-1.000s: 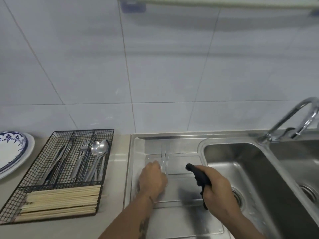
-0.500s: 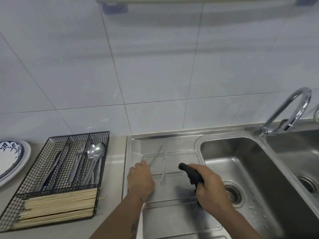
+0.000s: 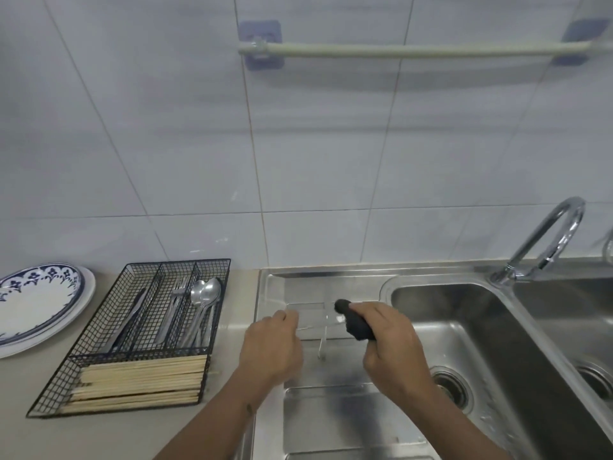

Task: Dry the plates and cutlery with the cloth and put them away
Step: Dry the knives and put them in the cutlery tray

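My left hand (image 3: 272, 346) is closed over the drainboard (image 3: 331, 423) and pinches the end of a thin metal piece of cutlery (image 3: 315, 325). Its other end reaches the dark cloth (image 3: 355, 323), which is bunched in my right hand (image 3: 394, 346). A second piece of cutlery (image 3: 321, 346) lies flat on the drainboard between my hands. To the left on the counter stands a black wire cutlery basket (image 3: 212, 261) with spoons (image 3: 205, 293), forks, knives and chopsticks (image 3: 139, 376). Blue-patterned plates (image 3: 39, 300) are stacked at the far left.
A steel sink basin (image 3: 464, 327) with a drain lies right of the drainboard, and a second basin sits further right. A curved tap (image 3: 547, 234) rises behind them. A towel rail (image 3: 414, 49) hangs on the tiled wall.
My left hand took one piece of cutlery off the drainboard and raised it. My right hand brought the cloth up to its far end. The view tilted upward.
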A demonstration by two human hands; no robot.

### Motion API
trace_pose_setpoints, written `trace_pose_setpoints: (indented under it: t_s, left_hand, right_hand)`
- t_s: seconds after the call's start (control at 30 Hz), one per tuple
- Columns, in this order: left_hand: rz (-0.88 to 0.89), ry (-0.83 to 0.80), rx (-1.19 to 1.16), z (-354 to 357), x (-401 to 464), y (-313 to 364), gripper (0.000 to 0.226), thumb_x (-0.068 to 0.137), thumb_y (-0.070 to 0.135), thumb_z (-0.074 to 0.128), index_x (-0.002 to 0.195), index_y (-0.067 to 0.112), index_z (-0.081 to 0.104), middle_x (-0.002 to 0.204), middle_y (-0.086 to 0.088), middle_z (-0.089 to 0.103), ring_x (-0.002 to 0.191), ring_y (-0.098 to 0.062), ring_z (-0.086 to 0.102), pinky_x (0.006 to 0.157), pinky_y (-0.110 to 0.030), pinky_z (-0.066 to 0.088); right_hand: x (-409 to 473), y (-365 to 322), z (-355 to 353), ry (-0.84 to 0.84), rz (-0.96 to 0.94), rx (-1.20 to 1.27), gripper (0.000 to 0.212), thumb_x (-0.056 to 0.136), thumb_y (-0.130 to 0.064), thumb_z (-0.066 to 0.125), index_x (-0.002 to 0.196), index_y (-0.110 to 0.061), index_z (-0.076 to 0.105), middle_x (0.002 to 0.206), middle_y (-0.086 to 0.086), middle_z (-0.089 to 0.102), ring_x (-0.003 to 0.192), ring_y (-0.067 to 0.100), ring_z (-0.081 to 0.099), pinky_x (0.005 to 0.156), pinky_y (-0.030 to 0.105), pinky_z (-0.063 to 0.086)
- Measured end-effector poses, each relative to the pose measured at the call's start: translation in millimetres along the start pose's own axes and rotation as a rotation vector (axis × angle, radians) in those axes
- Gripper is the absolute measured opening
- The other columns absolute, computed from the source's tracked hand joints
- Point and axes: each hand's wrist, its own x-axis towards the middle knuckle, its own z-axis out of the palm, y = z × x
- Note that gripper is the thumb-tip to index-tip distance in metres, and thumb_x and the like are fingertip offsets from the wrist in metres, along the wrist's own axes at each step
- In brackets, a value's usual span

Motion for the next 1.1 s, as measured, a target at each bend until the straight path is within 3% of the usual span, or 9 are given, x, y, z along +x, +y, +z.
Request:
trace_pose_setpoints:
  t_s: [0.13, 0.2, 0.33, 0.47, 0.53, 0.7, 0.77, 0.93, 1.1]
  left_hand:
    - [0.112, 0.122, -0.04, -16.9, -16.7, 8.3, 0.01, 0.1, 0.033, 0.045, 0.101, 0.026, 0.052, 0.095, 0.008, 0.057, 0.08, -0.015, 0.055, 0.075, -0.033, 0.05]
    - [0.145, 0.193, -0.053, -27.7, -21.7, 7.8, 0.011, 0.101, 0.032, 0.047, 0.101, 0.026, 0.056, 0.094, 0.008, 0.057, 0.08, -0.015, 0.055, 0.075, -0.032, 0.048]
    - [0.188, 0.235, -0.045, -43.5, -32.1, 6.9, 0.015, 0.101, 0.031, 0.05, 0.102, 0.022, 0.062, 0.093, 0.006, 0.061, 0.082, -0.018, 0.057, 0.077, -0.033, 0.047]
    - [0.218, 0.3, -0.107, -57.7, -32.3, 18.6, 0.011, 0.098, 0.026, 0.054, 0.095, 0.019, 0.062, 0.088, 0.005, 0.061, 0.079, -0.02, 0.057, 0.075, -0.037, 0.049]
    - [0.217, 0.33, -0.137, -64.7, -29.5, 23.4, 0.009, 0.097, 0.024, 0.057, 0.091, 0.019, 0.062, 0.084, 0.006, 0.061, 0.076, -0.019, 0.057, 0.072, -0.037, 0.049]
    - [0.203, 0.185, -0.082, -68.6, -30.0, 17.3, 0.02, 0.103, 0.028, 0.044, 0.104, 0.025, 0.064, 0.096, 0.011, 0.064, 0.086, -0.015, 0.06, 0.076, -0.033, 0.049]
    - [0.159, 0.107, -0.101, -68.7, -27.6, 12.7, 0.022, 0.104, 0.025, 0.045, 0.108, 0.026, 0.066, 0.099, 0.009, 0.065, 0.088, -0.016, 0.061, 0.075, -0.031, 0.048]
    - [0.116, -0.041, -0.172, -69.9, -20.7, 18.9, 0.028, 0.098, 0.018, 0.043, 0.111, 0.027, 0.065, 0.102, 0.002, 0.068, 0.094, -0.021, 0.061, 0.084, -0.038, 0.051]
    - [0.074, -0.081, -0.346, -73.6, -16.9, 27.4, 0.023, 0.094, 0.028, 0.045, 0.078, 0.023, 0.059, 0.076, 0.003, 0.064, 0.075, -0.02, 0.06, 0.071, -0.04, 0.053]
  right_hand:
    - [0.3, -17.8, 3.4, -0.041, -0.206, -0.253, 0.054, 0.06, -0.001, 0.073, 0.112, -0.015, 0.072, 0.109, 0.002, 0.07, 0.102, 0.024, 0.066, 0.097, 0.045, 0.048]
    - [-9.6, -12.3, 5.3, -0.126, -0.18, -0.34, 0.062, 0.058, -0.005, 0.081, 0.118, -0.019, 0.071, 0.116, 0.001, 0.07, 0.11, 0.024, 0.065, 0.103, 0.05, 0.044]
    - [-19.8, -0.8, -3.5, -0.113, -0.047, -0.377, 0.068, 0.064, -0.002, 0.074, 0.128, -0.021, 0.065, 0.127, -0.001, 0.066, 0.123, 0.024, 0.058, 0.112, 0.053, 0.028]
    - [-16.1, -21.0, -10.9, -0.016, -0.16, -0.313, 0.076, 0.048, 0.004, 0.078, 0.121, -0.016, 0.069, 0.122, 0.003, 0.069, 0.115, 0.025, 0.065, 0.102, 0.055, 0.04]
    - [-15.9, -23.5, -15.1, -0.019, -0.203, -0.278, 0.073, 0.054, 0.001, 0.073, 0.124, -0.017, 0.067, 0.127, 0.003, 0.066, 0.119, 0.024, 0.062, 0.103, 0.057, 0.042]
    - [-9.3, 10.5, -42.4, -0.093, 0.096, -0.223, 0.06, 0.074, 0.002, 0.055, 0.127, -0.027, 0.062, 0.119, -0.011, 0.066, 0.115, 0.014, 0.058, 0.112, 0.04, 0.023]
    - [0.4, 16.6, -50.2, -0.062, 0.15, -0.201, 0.065, 0.071, 0.009, 0.055, 0.123, -0.029, 0.062, 0.114, -0.013, 0.067, 0.11, 0.015, 0.059, 0.108, 0.037, 0.027]
    - [14.2, -15.1, -41.0, 0.063, -0.022, -0.135, 0.07, 0.061, 0.001, 0.044, 0.125, -0.021, 0.063, 0.123, -0.008, 0.066, 0.115, 0.015, 0.058, 0.11, 0.05, 0.033]
    - [-5.7, -20.4, -8.9, -0.013, -0.265, -0.293, 0.063, 0.058, -0.003, 0.073, 0.119, -0.018, 0.068, 0.118, -0.002, 0.068, 0.113, 0.023, 0.063, 0.103, 0.053, 0.04]
